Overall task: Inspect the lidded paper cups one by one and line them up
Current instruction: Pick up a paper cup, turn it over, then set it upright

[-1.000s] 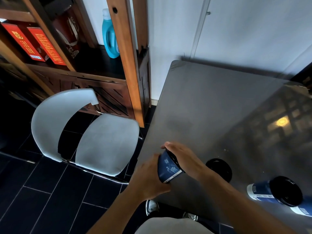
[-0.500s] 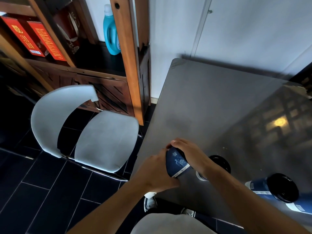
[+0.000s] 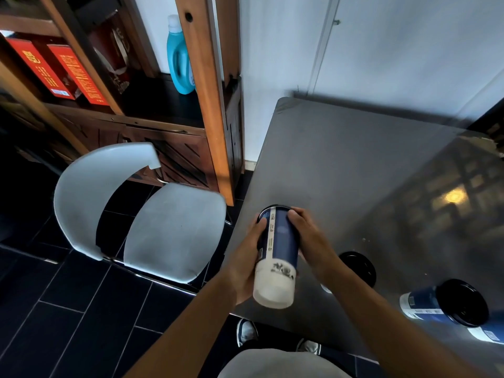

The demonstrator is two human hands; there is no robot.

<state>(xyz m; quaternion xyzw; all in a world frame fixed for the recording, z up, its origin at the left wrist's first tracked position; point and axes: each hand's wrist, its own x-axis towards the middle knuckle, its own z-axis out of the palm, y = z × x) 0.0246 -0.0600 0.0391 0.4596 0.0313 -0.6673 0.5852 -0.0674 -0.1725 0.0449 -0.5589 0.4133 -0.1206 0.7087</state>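
Since the earlier frames, the held cup (image 3: 278, 246) has been turned from a steep tilt to lie lengthwise along the line of sight, white base toward the camera and black lid pointing away over the near left part of the table (image 3: 354, 165). Left hand (image 3: 246, 264) wraps the cup's left flank, fingers curled under it and thumb lying along the blue wall. Right hand (image 3: 308, 241) grips the right flank near the lid end, fingers curled over the top of the wall. Both hands hold the cup clear of the surface.

Behind the right forearm a second cup (image 3: 358, 267) shows only its black lid. Further right, a third cup (image 3: 436, 302) lies on its side on the table, lid toward the camera, with part of another blue cup (image 3: 491, 330) at the frame edge just beside it.

Left of the table stands a white chair (image 3: 141, 214) on dark floor tiles (image 3: 68, 323). Beyond it, a wooden shelf (image 3: 207, 105) carries red boxes (image 3: 54, 69) and a blue bottle (image 3: 180, 61).
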